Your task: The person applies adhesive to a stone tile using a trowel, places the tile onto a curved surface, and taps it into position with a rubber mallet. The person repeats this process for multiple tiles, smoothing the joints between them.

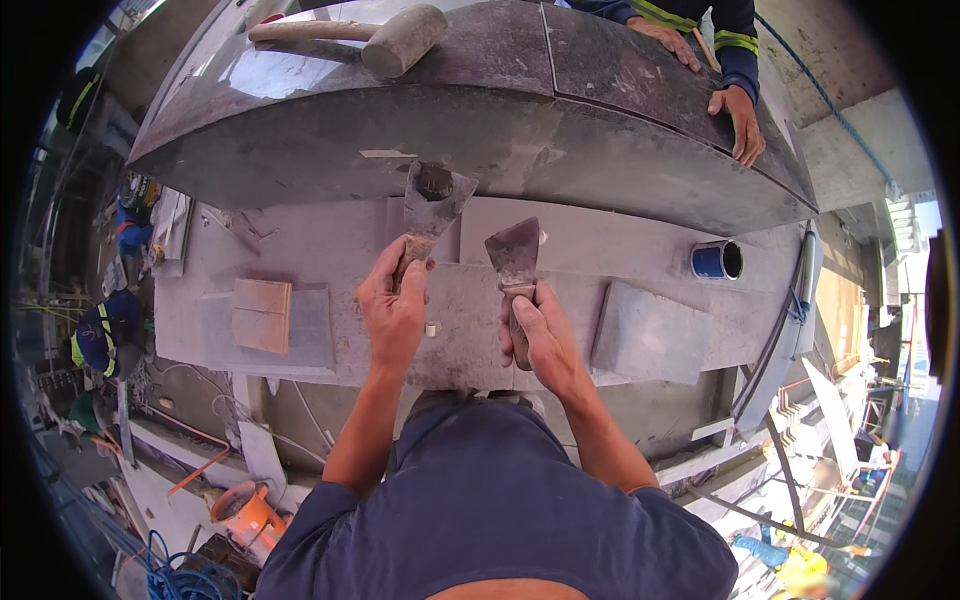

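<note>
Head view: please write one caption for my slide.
The left hand holds one grey, flared metal scraper, the right hand another, before a long, dark, stonelike block.

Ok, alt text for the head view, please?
The left hand holds a putty knife with a dark patch on its blade, the right hand a second putty knife. Beyond, a mallet and a co-worker's hands rest on a long dark slab.

A wide scraper (443,206) with a dark patch (433,182) pokes out past the left grip (393,305); a dirty scraper (514,250) past the right grip (546,335).
</note>
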A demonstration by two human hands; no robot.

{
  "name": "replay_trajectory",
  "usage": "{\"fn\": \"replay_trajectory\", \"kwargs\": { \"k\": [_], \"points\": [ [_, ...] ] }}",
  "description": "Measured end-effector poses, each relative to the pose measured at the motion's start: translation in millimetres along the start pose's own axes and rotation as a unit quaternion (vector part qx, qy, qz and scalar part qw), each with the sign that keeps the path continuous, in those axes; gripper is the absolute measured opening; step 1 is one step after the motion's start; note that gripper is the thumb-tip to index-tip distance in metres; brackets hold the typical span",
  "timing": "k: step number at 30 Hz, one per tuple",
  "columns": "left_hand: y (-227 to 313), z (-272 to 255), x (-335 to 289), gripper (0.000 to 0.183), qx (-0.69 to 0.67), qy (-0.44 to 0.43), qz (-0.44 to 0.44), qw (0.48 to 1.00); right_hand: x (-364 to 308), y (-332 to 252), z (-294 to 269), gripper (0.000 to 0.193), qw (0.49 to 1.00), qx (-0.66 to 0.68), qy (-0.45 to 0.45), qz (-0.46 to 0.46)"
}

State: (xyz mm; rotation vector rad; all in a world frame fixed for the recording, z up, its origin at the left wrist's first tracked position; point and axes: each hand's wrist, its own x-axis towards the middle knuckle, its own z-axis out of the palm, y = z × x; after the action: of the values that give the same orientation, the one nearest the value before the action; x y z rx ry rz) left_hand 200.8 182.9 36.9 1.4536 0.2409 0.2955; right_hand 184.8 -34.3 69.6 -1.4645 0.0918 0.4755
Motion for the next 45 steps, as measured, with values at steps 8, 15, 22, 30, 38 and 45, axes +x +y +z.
{"fn": "replay_trajectory", "kwargs": {
  "k": [8,15,22,30,38,45],
  "points": [
    [-7,34,-17,0.031,0.094,-0.079,0.084,0.989,2,-20,1,0.035,0.997,0.078,-0.009,-0.004],
    [-25,19,-21,0.037,0.114,-0.165,0.033,0.979,-15,-66,-46,0.034,0.981,-0.154,0.035,-0.115],
    [4,19,3,0.048,-0.106,-0.295,-0.211,0.926,-12,-83,-95,0.055,0.784,-0.493,0.074,-0.369],
    [4,19,-2,0.043,-0.106,-0.242,-0.134,0.955,-22,-108,-110,0.055,0.720,-0.595,0.176,-0.311],
    [5,37,-6,0.036,0.055,-0.186,-0.016,0.981,-34,-125,-79,0.050,0.666,-0.683,0.096,-0.284],
    [20,37,-7,0.036,0.111,-0.194,-0.009,0.975,-33,-129,-70,0.044,0.672,-0.674,0.092,-0.292]
  ]
}}
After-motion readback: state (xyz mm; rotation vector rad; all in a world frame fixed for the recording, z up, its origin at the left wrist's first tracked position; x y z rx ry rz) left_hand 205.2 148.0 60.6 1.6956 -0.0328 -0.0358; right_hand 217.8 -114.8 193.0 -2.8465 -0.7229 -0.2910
